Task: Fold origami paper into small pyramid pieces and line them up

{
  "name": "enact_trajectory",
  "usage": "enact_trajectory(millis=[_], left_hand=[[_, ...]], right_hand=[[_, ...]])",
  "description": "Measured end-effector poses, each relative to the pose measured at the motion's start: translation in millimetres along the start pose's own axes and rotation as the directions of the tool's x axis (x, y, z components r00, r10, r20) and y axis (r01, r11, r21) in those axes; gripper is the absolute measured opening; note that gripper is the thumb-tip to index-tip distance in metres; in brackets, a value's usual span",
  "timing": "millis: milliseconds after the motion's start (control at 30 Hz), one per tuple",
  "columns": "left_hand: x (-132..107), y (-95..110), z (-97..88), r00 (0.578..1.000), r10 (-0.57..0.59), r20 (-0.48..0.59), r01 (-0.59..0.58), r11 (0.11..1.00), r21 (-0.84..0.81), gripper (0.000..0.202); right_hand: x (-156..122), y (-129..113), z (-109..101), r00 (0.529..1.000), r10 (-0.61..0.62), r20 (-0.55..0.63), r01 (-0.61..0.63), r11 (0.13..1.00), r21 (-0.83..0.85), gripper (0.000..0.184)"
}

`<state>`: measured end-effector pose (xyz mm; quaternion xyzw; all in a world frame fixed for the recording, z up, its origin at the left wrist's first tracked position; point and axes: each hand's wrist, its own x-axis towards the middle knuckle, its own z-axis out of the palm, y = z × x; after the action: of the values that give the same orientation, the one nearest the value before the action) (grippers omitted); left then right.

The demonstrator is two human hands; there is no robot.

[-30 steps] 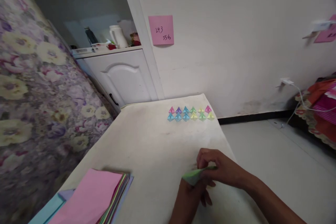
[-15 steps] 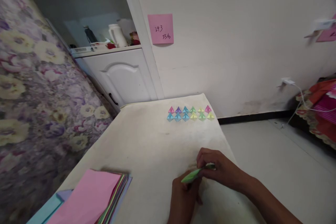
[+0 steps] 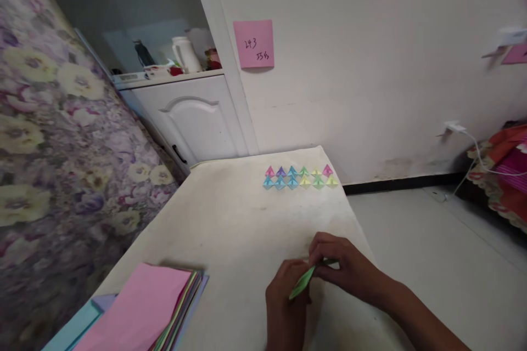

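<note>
A folded piece of green paper (image 3: 302, 283) is held just above the white table (image 3: 239, 219), near its right edge. My left hand (image 3: 284, 307) grips the lower end with closed fingers. Pinching the upper end from the right is my right hand (image 3: 343, 269). A stack of coloured paper sheets (image 3: 144, 312), pink on top, lies at the table's near left. Several small folded paper shapes (image 3: 300, 177) in pink, purple, blue, green and yellow sit in two rows at the table's far side.
A flowered fabric surface (image 3: 61, 148) rises along the left. A white cabinet (image 3: 193, 118) with a jug and bottles on top stands behind the table. A pink note (image 3: 253, 44) is stuck on the wall. Bare floor (image 3: 432, 241) lies to the right, with a charger cable and bright bedding.
The green paper has turned from a broad flat face to a narrow edge-on strip. My left hand has risen and closed further over its lower end. My right hand stayed in place.
</note>
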<state>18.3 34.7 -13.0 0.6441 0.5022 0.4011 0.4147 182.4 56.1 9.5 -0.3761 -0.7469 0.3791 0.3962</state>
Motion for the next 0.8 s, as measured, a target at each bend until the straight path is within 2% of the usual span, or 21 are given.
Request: enact_trajectory(millis=[167, 233, 367, 533, 800], left_hand=[[-4.1, 2.4, 4.4, 0.984, 0.094, -0.153, -0.084, 0.994, 0.069, 0.019], [-5.1, 2.4, 4.8, 0.978, 0.123, -0.167, -0.107, 0.989, 0.099, 0.018], [-3.9, 3.1, 0.5, 0.992, 0.042, -0.122, -0.029, 0.994, 0.103, 0.026], [-1.3, 7.0, -3.8, 0.982, -0.075, -0.173, 0.077, 0.997, 0.009, 0.026], [-2.3, 6.5, -0.9, 0.967, -0.073, -0.246, 0.053, 0.995, -0.087, 0.027]], right_hand=[[-0.6, 0.6, 1.1, 1.0, -0.015, -0.018, 0.015, 0.999, -0.033, 0.005], [-0.5, 0.1, 1.2, 1.0, -0.021, -0.021, 0.02, 0.999, -0.043, 0.005], [0.2, -3.1, 1.0, 0.997, -0.029, -0.065, 0.024, 0.997, -0.071, 0.005], [-0.4, -4.2, 1.1, 0.974, -0.125, -0.187, 0.107, 0.989, -0.102, 0.025], [-5.7, -3.7, 5.5, 0.963, -0.158, -0.218, 0.131, 0.983, -0.131, 0.024]])
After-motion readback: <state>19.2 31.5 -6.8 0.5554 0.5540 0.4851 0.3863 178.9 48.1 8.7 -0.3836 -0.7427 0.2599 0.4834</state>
